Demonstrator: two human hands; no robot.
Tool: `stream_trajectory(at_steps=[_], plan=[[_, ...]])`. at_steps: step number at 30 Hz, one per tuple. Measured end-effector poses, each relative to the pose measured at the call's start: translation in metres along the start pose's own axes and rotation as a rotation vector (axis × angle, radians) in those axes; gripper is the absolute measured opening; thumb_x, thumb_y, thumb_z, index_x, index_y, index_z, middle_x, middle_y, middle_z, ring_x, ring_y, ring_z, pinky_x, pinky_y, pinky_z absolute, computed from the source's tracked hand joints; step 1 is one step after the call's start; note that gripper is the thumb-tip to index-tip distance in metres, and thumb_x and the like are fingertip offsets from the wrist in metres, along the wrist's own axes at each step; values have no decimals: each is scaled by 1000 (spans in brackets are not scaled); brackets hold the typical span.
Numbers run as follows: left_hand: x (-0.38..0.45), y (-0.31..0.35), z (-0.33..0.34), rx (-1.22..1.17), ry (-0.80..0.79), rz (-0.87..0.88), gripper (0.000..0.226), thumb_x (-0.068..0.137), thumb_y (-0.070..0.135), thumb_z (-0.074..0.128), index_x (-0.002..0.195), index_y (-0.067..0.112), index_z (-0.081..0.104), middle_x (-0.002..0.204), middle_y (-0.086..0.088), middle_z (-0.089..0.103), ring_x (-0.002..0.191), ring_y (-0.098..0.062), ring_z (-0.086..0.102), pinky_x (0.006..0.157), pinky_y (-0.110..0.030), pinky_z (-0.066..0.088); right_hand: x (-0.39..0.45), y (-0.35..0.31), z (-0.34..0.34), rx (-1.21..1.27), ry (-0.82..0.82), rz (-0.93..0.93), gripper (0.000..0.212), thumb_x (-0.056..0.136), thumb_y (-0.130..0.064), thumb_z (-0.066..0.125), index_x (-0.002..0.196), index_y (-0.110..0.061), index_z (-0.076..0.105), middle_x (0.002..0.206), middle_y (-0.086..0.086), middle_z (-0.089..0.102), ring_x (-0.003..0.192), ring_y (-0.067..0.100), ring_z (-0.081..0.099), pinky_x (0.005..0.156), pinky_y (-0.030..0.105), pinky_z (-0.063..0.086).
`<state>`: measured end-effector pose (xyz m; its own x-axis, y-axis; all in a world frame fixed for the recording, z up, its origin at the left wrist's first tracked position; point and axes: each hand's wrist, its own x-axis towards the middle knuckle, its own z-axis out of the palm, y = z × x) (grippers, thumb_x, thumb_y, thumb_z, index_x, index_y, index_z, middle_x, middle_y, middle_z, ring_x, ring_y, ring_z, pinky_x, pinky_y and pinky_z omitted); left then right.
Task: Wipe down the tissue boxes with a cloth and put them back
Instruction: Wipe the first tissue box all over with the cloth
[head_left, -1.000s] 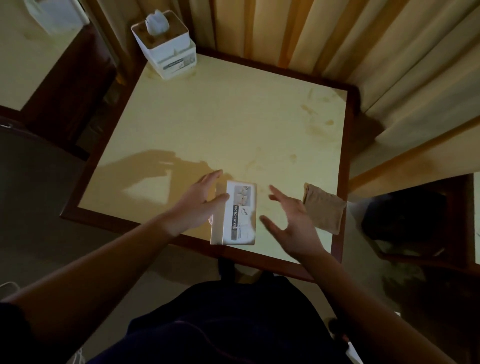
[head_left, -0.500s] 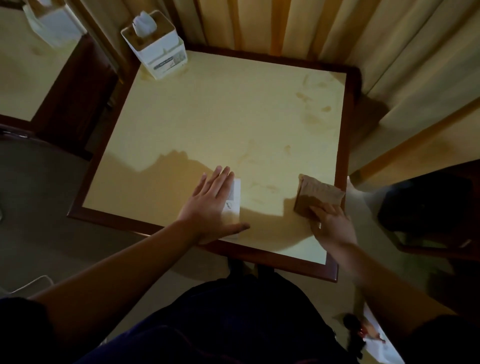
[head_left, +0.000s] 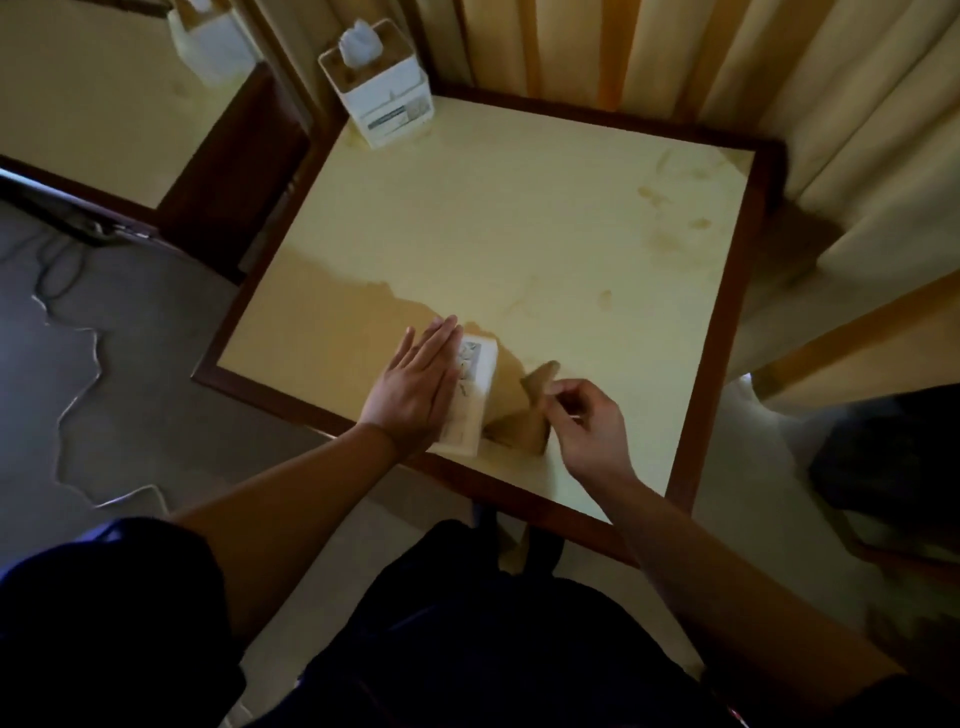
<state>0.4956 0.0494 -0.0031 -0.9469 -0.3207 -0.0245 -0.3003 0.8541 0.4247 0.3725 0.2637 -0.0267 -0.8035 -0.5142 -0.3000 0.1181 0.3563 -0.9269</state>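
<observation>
1. Pressing flat, the left hand (head_left: 415, 387) pins the white rectangular tissue box (head_left: 470, 397) near the worktop's (head_left: 519, 218) front edge.
2. The right hand (head_left: 584, 423) pinches the tan cloth (head_left: 524, 415) just beside it.
3. Hard wiping could push the box off that edge.

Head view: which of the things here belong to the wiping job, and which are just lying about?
Part of the job:
- tissue box lying near the table's front edge, left hand flat on it
- brown cloth, pinched by the right hand
- upright tissue box at the far corner

Just lying about:
- table, stained
- curtains
- cable on the floor
</observation>
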Motion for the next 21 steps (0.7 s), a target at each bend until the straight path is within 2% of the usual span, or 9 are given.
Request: stream_trajectory(at_steps=[3, 6, 9, 14, 16, 20, 21], plan=[[-2, -2, 1, -3, 10, 4, 59, 111, 37, 22, 161, 7, 31, 168, -8, 29, 159, -18, 14, 131, -44, 6, 7, -26, 22, -27, -65, -125, 6, 100, -16, 69, 104, -14, 72, 90, -5, 74, 80, 5, 69, 72, 20, 54], [-1, -3, 2, -15, 39, 4, 56, 111, 33, 26, 159, 6, 35, 167, -9, 31, 158, -18, 17, 131, -44, 7, 21, -38, 37, -130, -158, -256, 23, 102, -26, 70, 122, -16, 75, 100, -6, 76, 82, 3, 70, 74, 21, 57], [-2, -5, 4, -32, 42, -7, 55, 111, 33, 26, 159, 7, 36, 167, -8, 32, 158, -19, 18, 131, -45, 8, 26, -35, 42, -272, -195, -379, 30, 103, -19, 67, 132, -16, 74, 110, -11, 67, 85, -5, 65, 80, 15, 53], [-2, -7, 5, -54, 46, -6, 56, 111, 34, 24, 159, 8, 36, 168, -7, 31, 158, -18, 18, 131, -42, 5, 1, -17, 33, -321, -336, -490, 33, 100, -8, 67, 131, -18, 75, 120, 1, 70, 106, 16, 69, 96, 26, 56], [-2, -7, 5, -56, 49, -5, 57, 111, 35, 23, 159, 8, 36, 168, -7, 31, 158, -18, 18, 131, -42, 5, -13, -8, 29, -345, -410, -494, 33, 100, -9, 67, 130, -20, 75, 117, 5, 69, 105, 19, 69, 96, 31, 56], [-2, -7, 6, -57, 37, -5, 59, 111, 38, 20, 161, 9, 33, 168, -6, 29, 159, -20, 16, 131, -40, 2, -36, 8, 19, -336, -475, -533, 27, 98, -5, 67, 121, -14, 79, 106, -14, 61, 87, -5, 60, 83, 13, 49], [-2, -8, 6, -54, 30, -4, 60, 111, 39, 19, 161, 10, 32, 169, -6, 28, 159, -20, 15, 131, -39, 0, -41, 13, 17, -319, -463, -494, 26, 99, -8, 67, 121, -14, 79, 105, -16, 62, 87, -6, 62, 82, 15, 52]])
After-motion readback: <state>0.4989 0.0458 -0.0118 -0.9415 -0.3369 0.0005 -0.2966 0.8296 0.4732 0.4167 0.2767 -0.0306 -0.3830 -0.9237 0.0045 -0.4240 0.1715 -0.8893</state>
